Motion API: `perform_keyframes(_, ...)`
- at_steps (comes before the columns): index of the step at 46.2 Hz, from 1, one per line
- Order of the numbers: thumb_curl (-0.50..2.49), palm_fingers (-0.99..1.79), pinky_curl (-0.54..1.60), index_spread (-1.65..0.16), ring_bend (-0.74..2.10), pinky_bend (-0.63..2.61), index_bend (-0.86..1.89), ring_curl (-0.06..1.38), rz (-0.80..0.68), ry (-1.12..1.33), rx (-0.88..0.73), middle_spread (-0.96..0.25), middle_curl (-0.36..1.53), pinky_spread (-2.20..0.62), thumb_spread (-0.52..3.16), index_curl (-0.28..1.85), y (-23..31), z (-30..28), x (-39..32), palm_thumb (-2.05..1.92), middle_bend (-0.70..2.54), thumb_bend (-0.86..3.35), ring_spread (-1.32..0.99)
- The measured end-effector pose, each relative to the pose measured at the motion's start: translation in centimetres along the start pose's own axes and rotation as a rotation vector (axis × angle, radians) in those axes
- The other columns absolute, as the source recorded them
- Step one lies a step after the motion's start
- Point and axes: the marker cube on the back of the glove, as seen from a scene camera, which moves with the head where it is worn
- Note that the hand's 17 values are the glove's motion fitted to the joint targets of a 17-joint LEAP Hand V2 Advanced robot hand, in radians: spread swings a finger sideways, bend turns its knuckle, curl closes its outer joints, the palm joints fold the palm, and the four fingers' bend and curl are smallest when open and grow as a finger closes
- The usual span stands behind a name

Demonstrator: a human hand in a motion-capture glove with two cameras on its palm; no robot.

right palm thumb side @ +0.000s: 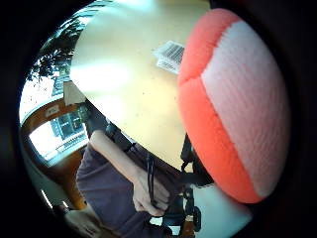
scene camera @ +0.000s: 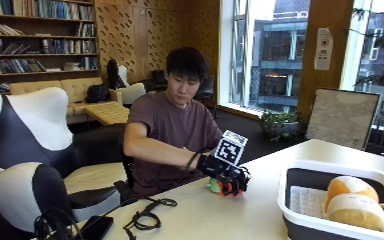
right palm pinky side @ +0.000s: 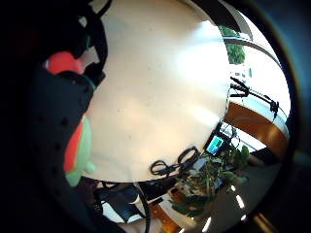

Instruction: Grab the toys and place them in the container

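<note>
My gloved right hand (scene camera: 226,176) is curled round a small red and green plush toy (scene camera: 214,187) low at the near part of the pale table (scene camera: 245,215), left of the container. The little finger side palm view shows the toy's red and green cloth (right palm pinky side: 75,153) behind my black glove fingers (right palm pinky side: 56,111). In the thumb side palm view the toy's red and pink body (right palm thumb side: 233,104) sits close against my palm. The white-rimmed container (scene camera: 325,167) stands at the right with an orange and cream plush toy (scene camera: 352,200) lying inside.
Black cables (scene camera: 145,217) and a dark flat device (scene camera: 95,227) lie at the table's left end. A barcode label (right palm thumb side: 171,54) lies on the tabletop. The person's bare left hand (right palm thumb side: 148,193) rests below the table edge. Black and white chairs (scene camera: 39,165) stand to the left.
</note>
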Motion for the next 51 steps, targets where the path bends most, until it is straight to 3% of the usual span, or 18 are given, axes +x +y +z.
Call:
perform_keyframes(1, 0.40, 0.03, 0.40, -0.23, 0.76, 1.30, 0.09, 0.47, -0.004, -0.011, 0.021, 0.10, 0.19, -0.06, 1.25, 0.09, -0.1, 0.0, 0.0, 0.16, 0.13, 0.06, 0.03)
perform_keyframes(7, 0.45, 0.51, 0.37, -0.26, 0.98, 1.27, 0.17, 0.53, -0.125, -0.085, 0.157, 0.01, 0.24, -0.20, 1.32, 0.12, -0.6, -0.2, -0.3, 0.33, 0.27, 0.15, -0.14)
perform_keyframes(11, 0.51, 0.68, 0.39, -0.27, 1.04, 1.31, 0.16, 0.55, -0.163, -0.137, 0.211, -0.06, 0.28, -0.26, 1.26, 0.13, -0.8, -1.0, 0.0, 0.48, 0.36, 0.20, -0.23)
perform_keyframes(19, 0.66, 1.02, 0.38, -0.33, 1.12, 1.16, 0.37, 0.60, -0.208, -0.143, 0.128, -0.23, 0.40, -0.32, 0.97, 0.19, -0.2, -5.0, -0.8, 0.66, 0.62, 0.23, -0.34)
perform_keyframes(26, 0.73, 1.06, 0.40, -0.37, 1.15, 1.12, 0.46, 0.64, -0.168, 0.073, 0.206, -0.31, 0.49, -0.33, 0.79, 0.25, -0.1, -11.1, 0.8, 0.68, 0.76, 0.21, -0.38)
perform_keyframes(35, 0.82, 1.01, 0.43, -0.40, 1.18, 1.12, 0.54, 0.67, -0.067, 0.125, 0.372, -0.36, 0.58, -0.34, 0.63, 0.31, -1.7, -22.1, 2.5, 0.69, 0.85, 0.19, -0.41)
perform_keyframes(40, 0.85, 0.98, 0.45, -0.41, 1.19, 1.14, 0.57, 0.68, -0.135, 0.047, 0.404, -0.38, 0.62, -0.35, 0.57, 0.35, -3.5, -27.7, 1.7, 0.68, 0.87, 0.17, -0.42)
perform_keyframes(51, 0.93, 0.91, 0.48, -0.43, 1.24, 1.19, 0.62, 0.71, -0.043, 0.041, 0.416, -0.41, 0.71, -0.35, 0.47, 0.43, -11.2, -30.1, 1.3, 0.68, 0.90, 0.15, -0.43)
